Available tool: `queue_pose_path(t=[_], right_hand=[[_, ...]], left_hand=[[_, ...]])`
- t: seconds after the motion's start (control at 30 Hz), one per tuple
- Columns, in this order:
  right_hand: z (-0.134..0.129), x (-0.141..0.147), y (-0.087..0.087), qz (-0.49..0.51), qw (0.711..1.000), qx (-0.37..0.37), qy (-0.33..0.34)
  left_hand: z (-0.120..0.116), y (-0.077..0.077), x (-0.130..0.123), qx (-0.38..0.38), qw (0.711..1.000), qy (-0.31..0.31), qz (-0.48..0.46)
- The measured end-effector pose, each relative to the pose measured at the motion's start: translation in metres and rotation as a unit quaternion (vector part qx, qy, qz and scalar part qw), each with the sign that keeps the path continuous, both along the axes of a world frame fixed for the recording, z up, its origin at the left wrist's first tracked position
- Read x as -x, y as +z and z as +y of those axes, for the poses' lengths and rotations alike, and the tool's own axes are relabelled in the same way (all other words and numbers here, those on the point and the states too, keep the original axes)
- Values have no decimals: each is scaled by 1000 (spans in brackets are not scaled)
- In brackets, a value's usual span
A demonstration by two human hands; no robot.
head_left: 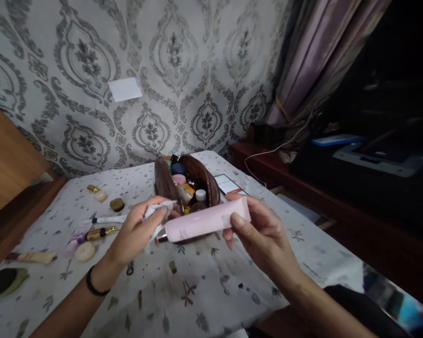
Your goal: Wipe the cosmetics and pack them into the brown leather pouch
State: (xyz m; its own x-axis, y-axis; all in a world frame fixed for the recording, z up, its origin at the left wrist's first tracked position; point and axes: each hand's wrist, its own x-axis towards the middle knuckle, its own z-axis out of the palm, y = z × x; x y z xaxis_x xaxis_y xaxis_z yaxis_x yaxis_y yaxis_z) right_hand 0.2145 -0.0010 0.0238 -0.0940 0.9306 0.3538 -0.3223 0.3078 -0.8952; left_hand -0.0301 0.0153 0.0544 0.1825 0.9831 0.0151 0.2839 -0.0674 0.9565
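R hand (262,230) pinches a pale pink tube (207,220) by its flat end btwn thumb & fingers; tube's held slightly tilted over the table (151,286), dark cap (162,235) toward L, in front of an open brown bag (164,180) w/ jars etc. inside. L hand (134,230), fingers pinching a crumpled white tissue (158,213), is nr the cap. Round jar (85,252) & gold-capped bottle (100,233) lie to its L.

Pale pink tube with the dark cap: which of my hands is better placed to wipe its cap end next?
Probably your left hand: it holds a crumpled white tissue or cloth beside the shiny dark cap, while your right hand grips the pale pink tube near its other end.
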Motion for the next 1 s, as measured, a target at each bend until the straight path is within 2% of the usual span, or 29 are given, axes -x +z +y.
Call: queue_pose_path(t=[0.03, 0.07, 0.13, 0.17, 0.23, 0.33, 0.53, 0.63, 0.83, 1.0], right_hand=[[4, -3, 5, 4, 1000, -7, -21], [8, -7, 10, 8, 999, -17, -44], [18, -14, 20, 14, 995, -37, -95], [24, -17, 25, 15, 992, -47, -118], [36, -22, 34, 14, 986, -66, -152], [56, -24, 42, 16, 982, -92, -164], [98, -14, 45, -21, 982, -137, -128], [116, -7, 45, -62, 982, -149, -96], [139, 3, 46, -140, 971, -189, -44], [142, 7, 52, -222, 946, -236, 3]], left_hand=[[7, 6, -1, -87, 993, 7, 81], [13, 12, -1, -175, 971, 8, 165], [27, 20, -1, -305, 898, -17, 316], [33, 23, -1, -342, 860, -36, 376], [44, 25, 1, -370, 806, -73, 456], [56, 30, 1, -353, 772, -114, 516], [67, 49, -5, -300, 741, -186, 571], [67, 52, -1, -294, 741, -205, 568], [59, 34, 27, -324, 774, -174, 516], [55, 17, 39, -367, 781, -149, 483]])
